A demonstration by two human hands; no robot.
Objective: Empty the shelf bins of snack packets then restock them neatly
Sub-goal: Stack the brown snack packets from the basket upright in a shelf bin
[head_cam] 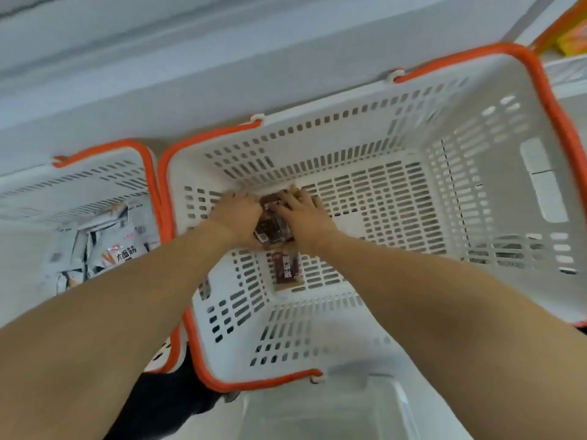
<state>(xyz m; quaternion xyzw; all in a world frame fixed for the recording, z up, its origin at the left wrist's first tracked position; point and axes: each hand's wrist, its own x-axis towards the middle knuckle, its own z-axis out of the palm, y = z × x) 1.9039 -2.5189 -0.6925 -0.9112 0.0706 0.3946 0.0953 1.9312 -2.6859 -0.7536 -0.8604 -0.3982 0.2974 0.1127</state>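
Packets (272, 230) lengthwise front-to-back between both hands.

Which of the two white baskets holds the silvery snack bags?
The smaller-looking basket on the left: silvery packets lie piled in it. The big middle basket, where both hands work, holds only dark brown packets.

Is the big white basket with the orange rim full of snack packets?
No, the white basket is mostly bare, with only dark packets under both hands and one packet lying nearer.
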